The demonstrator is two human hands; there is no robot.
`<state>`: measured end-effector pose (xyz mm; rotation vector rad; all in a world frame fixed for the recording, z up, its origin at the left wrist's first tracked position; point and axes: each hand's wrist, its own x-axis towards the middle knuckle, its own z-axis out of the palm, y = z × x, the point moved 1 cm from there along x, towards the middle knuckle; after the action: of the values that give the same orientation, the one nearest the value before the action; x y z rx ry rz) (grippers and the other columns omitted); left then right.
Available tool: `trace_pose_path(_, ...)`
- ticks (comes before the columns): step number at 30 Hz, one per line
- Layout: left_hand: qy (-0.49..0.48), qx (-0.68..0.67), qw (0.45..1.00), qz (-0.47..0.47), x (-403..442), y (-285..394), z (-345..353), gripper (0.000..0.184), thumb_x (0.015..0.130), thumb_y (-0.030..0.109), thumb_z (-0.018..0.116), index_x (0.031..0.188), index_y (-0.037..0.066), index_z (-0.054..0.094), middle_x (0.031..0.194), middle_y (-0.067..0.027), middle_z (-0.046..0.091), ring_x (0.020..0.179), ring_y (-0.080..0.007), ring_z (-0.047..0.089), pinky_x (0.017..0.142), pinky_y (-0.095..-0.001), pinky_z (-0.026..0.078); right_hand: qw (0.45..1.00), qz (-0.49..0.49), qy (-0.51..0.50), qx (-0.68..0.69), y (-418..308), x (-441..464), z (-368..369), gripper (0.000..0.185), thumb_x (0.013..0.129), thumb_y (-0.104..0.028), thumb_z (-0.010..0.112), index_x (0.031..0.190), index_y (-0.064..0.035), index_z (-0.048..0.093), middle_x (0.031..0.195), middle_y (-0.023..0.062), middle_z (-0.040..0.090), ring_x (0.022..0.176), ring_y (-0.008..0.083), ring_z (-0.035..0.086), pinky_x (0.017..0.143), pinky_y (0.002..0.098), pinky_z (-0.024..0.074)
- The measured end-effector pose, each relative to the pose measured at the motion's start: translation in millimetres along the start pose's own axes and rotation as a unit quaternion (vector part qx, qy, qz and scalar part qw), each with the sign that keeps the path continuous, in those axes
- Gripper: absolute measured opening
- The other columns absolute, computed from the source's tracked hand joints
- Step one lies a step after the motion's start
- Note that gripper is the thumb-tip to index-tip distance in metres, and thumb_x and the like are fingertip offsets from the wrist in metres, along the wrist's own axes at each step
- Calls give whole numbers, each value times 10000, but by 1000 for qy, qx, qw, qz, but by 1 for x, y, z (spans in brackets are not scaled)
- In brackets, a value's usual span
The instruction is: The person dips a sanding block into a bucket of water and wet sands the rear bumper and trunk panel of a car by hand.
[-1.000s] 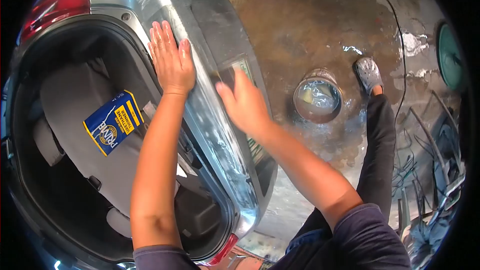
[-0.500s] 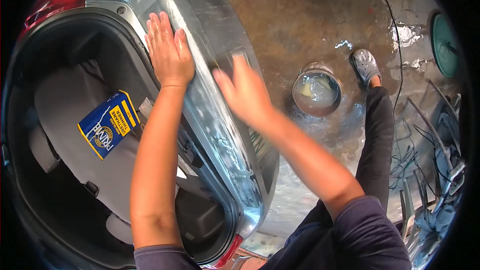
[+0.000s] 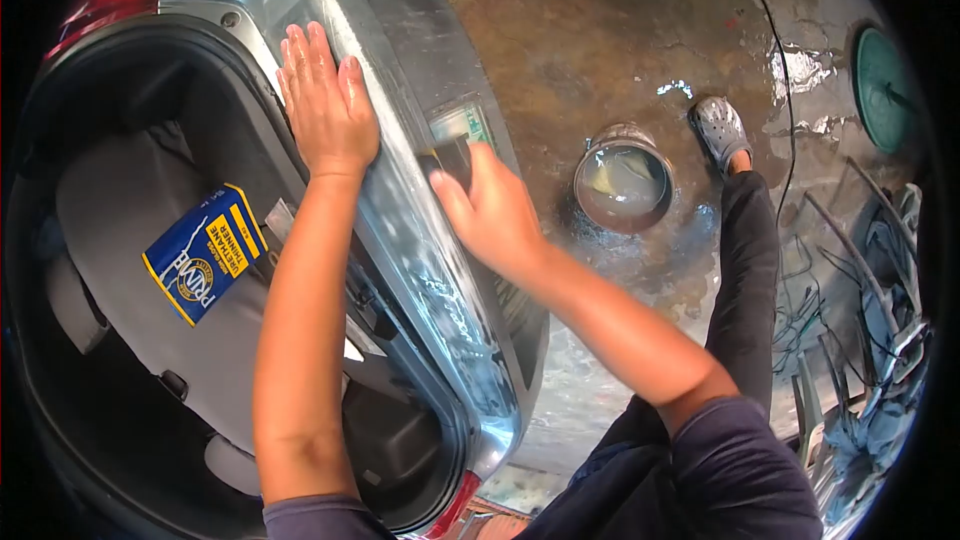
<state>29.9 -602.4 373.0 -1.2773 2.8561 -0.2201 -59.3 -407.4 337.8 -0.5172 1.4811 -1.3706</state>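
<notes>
My left hand (image 3: 326, 115) lies flat on the wet top edge of the car's rear bumper (image 3: 405, 195), fingers stretched out and holding nothing. My right hand (image 3: 495, 205) grips a dark sanding block (image 3: 453, 162) against the bumper's outer side, thumb toward the trunk. Part of the block is hidden by the fingers. Scuffed, pale, wet patches run along the bumper. Close to the block is a pale license plate (image 3: 460, 122).
A blue and yellow urethane thinner can (image 3: 205, 253) lies in the open trunk (image 3: 120, 170). On the wet floor stands a bucket (image 3: 625, 185) of cloudy water, near my shoe (image 3: 719, 130). A black cable (image 3: 785, 50), a green round lid (image 3: 885, 90) and cluttered metal parts (image 3: 870, 340) lie to the right.
My right hand has shifted slightly along the bumper, and the block in it now shows more clearly. My left hand keeps its place on the bumper. The whole view has shifted a little.
</notes>
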Motion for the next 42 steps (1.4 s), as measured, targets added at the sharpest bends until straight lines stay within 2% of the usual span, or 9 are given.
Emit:
trace_pose_path(4,0,-12,1000,1,2,-1,1,627,1115,382,402,1650,58,348,1732,-213,268,1610,-376,237,1313,-510,150,998,7,-13,-55,-43,101,4,371,983,-267,686,1086,68,563,1038,362,682,986,543,668,843,567,546)
trace_pose_path(11,1,-7,1000,-6,1,0,-1,625,1114,374,406,1645,49,356,1726,-214,285,1609,-375,241,1313,-507,152,999,-33,13,10,6,-7,3,399,985,-281,683,1111,77,560,1064,362,684,992,542,674,842,571,545)
trace_pose_path(17,1,3,1000,6,1,0,0,605,1133,362,361,1642,36,356,1726,-202,292,1609,-373,241,1312,-484,165,997,-35,36,-60,-36,123,13,372,963,-246,664,1071,100,581,951,345,702,936,554,679,849,580,547)
trace_pose_path(25,10,-3,1000,4,1,0,0,591,1136,354,354,1638,42,369,1725,-196,298,1605,-360,256,1313,-467,174,998,52,-24,7,26,-85,-6,428,1001,-291,678,1213,56,546,984,333,697,916,526,697,772,538,561)
trace_pose_path(28,12,0,1000,5,2,-1,1,586,1135,350,359,1633,41,380,1721,-196,307,1605,-357,260,1311,-466,178,999,29,-28,1,23,-40,-2,408,999,-281,671,1198,52,548,957,333,702,904,527,698,774,559,559)
trace_pose_path(32,16,-17,1000,4,4,1,0,580,1134,344,365,1623,34,398,1711,-204,325,1602,-365,266,1310,-470,181,996,-43,39,-61,-29,109,13,348,963,-239,670,1057,82,574,932,345,704,891,544,691,791,593,554)
trace_pose_path(35,14,-21,1000,8,3,-1,-2,584,1132,343,363,1619,23,402,1707,-212,330,1600,-373,267,1310,-468,178,998,-35,41,-43,-33,106,12,349,951,-238,673,1010,94,581,933,345,700,908,546,687,802,591,553)
trace_pose_path(40,16,-19,1000,6,4,1,-1,588,1131,342,358,1618,15,398,1708,-211,328,1600,-372,268,1310,-467,175,998,50,-18,-16,33,-88,-3,391,992,-286,685,1183,36,571,926,302,704,894,493,713,762,543,569)
trace_pose_path(42,10,-16,1000,2,1,0,-3,588,1131,341,360,1618,13,398,1709,-210,327,1600,-369,268,1310,-467,173,997,65,-30,12,39,-107,-4,396,994,-287,686,1181,43,570,924,299,705,886,489,714,753,536,568)
